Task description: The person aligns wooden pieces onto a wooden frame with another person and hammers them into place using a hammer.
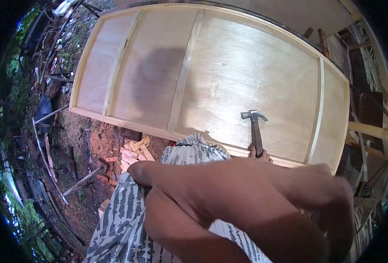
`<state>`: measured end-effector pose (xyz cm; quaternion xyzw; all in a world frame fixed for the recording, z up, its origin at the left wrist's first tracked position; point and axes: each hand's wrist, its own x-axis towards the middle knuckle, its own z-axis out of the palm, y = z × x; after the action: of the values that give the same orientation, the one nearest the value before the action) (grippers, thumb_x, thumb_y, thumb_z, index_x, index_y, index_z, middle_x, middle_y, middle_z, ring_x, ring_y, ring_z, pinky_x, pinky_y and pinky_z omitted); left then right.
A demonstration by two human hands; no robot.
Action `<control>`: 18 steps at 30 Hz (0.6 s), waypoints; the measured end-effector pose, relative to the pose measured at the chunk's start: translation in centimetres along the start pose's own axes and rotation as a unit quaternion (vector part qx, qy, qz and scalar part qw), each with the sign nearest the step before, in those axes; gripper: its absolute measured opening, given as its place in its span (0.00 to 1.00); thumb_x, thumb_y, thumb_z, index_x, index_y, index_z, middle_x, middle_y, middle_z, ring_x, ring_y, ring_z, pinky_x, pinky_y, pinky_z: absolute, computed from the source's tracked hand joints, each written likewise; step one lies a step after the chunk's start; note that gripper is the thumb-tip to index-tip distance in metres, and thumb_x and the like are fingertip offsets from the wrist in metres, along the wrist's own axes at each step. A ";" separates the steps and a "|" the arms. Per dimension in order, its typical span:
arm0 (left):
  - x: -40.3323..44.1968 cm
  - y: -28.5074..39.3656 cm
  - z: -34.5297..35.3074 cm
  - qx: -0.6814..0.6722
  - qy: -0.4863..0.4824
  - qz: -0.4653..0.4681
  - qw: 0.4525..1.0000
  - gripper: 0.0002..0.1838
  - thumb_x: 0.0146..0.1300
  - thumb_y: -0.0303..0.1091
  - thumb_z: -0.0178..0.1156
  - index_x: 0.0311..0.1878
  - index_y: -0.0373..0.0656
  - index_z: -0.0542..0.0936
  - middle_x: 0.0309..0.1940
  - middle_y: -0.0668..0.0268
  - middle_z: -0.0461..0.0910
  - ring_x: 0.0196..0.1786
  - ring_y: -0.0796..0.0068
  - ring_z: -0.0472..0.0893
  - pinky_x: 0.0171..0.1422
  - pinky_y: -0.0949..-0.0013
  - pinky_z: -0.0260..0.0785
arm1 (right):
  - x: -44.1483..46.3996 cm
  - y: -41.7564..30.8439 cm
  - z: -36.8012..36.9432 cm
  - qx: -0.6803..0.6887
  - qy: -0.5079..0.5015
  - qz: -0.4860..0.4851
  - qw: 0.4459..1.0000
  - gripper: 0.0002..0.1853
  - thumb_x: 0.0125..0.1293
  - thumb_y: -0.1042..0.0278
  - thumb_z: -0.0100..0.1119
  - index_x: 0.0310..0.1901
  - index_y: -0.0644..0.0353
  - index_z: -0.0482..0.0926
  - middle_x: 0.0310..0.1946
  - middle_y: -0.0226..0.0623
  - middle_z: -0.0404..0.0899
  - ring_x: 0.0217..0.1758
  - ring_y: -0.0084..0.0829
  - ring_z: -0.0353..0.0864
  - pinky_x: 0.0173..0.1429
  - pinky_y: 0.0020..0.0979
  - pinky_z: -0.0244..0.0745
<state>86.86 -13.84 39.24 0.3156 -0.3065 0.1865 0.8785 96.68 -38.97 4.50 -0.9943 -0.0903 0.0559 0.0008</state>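
A claw hammer [255, 129] with a steel head and dark handle stands out over the lower edge of a pale wooden panel [154, 57], its head toward the panel's middle. Around the bottom of its handle show a few fingers of my right hand [266, 158]; the rest of that hand is hidden. My left hand [255, 188] looms very close to the camera, large across the lower middle, and covers much of the view. Its fingers cannot be made out clearly. Patterned grey and white cloth [124, 210] shows below and behind it.
Thin battens [184, 79] cross the framed panel. Wood offcuts [135, 153] are heaped on the ground at its lower left, near reddish soil [104, 140]. Poles [47, 162] and litter lie farther left. Timber [369, 129] and stacked materials stand at the right.
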 end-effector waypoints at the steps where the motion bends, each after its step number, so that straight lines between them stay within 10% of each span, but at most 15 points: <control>1: -0.1 -0.1 0.0 -0.002 0.000 0.002 1.000 0.23 0.67 0.53 0.65 0.50 0.41 0.83 0.49 0.64 0.76 0.50 0.72 0.76 0.55 0.64 0.67 | -0.1 -0.3 -0.2 0.007 0.008 -0.003 1.000 0.31 0.62 0.32 0.64 0.52 0.53 0.85 0.51 0.37 0.85 0.61 0.49 0.77 0.58 0.52 0.80; 18: 0.2 -2.8 0.6 -0.025 0.006 0.007 1.000 0.21 0.65 0.51 0.67 0.47 0.42 0.84 0.47 0.65 0.77 0.48 0.73 0.76 0.53 0.65 0.67 | 0.8 2.1 3.6 -0.008 0.029 -0.027 0.999 0.31 0.62 0.32 0.65 0.51 0.52 0.87 0.48 0.35 0.87 0.55 0.47 0.81 0.49 0.48 0.84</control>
<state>88.20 -16.21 38.48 0.2905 -0.3084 0.1868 0.8863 97.44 -40.87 0.79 -0.9928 -0.1170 0.0258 -0.0025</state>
